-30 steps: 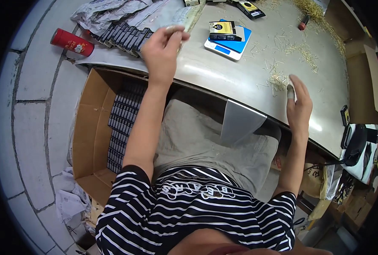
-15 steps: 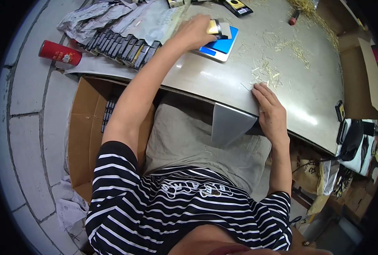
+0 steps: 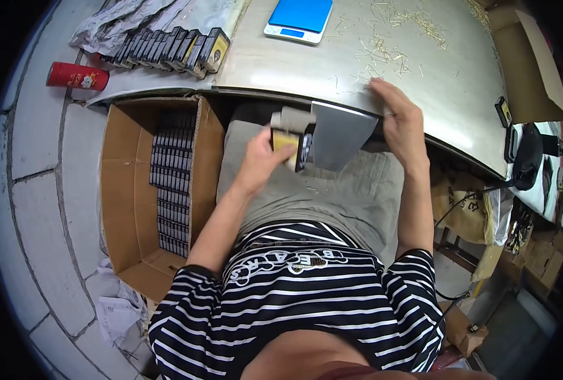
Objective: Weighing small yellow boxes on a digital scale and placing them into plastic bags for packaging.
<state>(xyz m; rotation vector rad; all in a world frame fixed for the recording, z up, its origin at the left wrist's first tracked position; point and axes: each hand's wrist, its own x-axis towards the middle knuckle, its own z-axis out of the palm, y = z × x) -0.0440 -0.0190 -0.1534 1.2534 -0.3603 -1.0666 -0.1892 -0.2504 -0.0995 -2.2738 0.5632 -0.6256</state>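
My left hand (image 3: 261,159) is closed around a small black-and-yellow cardboard box (image 3: 286,140), held over my lap with its grey flap standing open. Beside the box, a grey metal chute (image 3: 343,136) slopes down from the table edge. My right hand (image 3: 402,117) is at that edge with fingers stretched out, fingertips close to scattered thin gold-coloured pins (image 3: 383,54). Nothing shows in its grip. The digital scale (image 3: 294,31) with a blue platform stands farther back on the metal table (image 3: 275,66), with no box on it.
A row of similar small boxes (image 3: 174,50) stands at the table's left, by crumpled paper (image 3: 123,25). Below it, a large carton (image 3: 126,183) holds many packed boxes. A red can (image 3: 77,76) lies far left. A black-and-yellow box (image 3: 503,113) sits at the right edge.
My left hand has brought the box from the scale down over my lap, beside the chute. My right hand remains at the table edge. The view has shifted, showing more of the carton.
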